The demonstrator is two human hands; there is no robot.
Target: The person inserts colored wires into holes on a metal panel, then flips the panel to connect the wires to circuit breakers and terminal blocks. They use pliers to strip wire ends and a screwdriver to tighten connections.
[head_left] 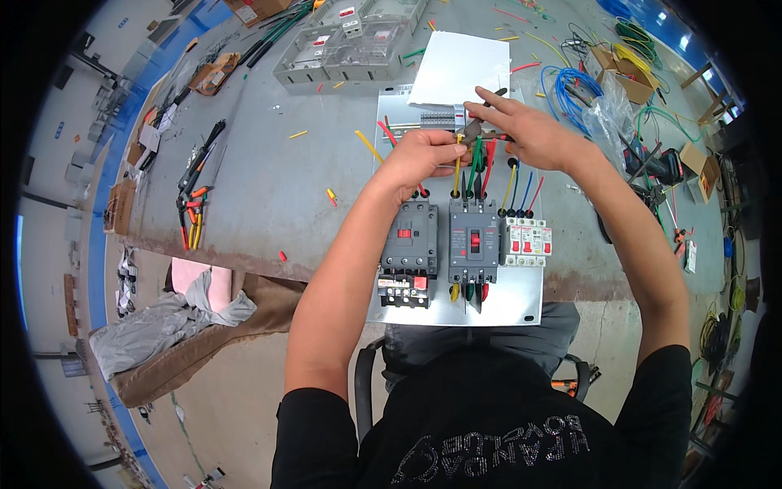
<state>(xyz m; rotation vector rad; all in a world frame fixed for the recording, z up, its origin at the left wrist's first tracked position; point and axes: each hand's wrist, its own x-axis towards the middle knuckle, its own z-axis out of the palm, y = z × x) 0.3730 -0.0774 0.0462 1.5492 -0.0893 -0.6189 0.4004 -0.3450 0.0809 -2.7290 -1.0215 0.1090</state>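
Note:
My left hand (422, 160) pinches a yellow wire (457, 173) that rises from the black terminals of a dark grey circuit breaker (474, 242). In my right hand (533, 133) is a pair of pliers (471, 130), its jaws at the tip of that wire. Green and red wires (489, 167) stand up beside it. The breaker is fixed on a metal mounting plate (513, 303), between a contactor (410, 236) with an overload relay (404, 291) below it and a row of small white breakers (526, 241). A terminal strip (436, 120) lies behind my hands, partly hidden.
A white sheet (464, 69) overlaps the plate's far end. Grey clear-lidded boxes (346, 53) stand at the back. Several hand tools (195, 196) lie to the left. Blue wire coils (570, 94), a plastic bag (607, 110) and a power drill (664, 160) are at the right.

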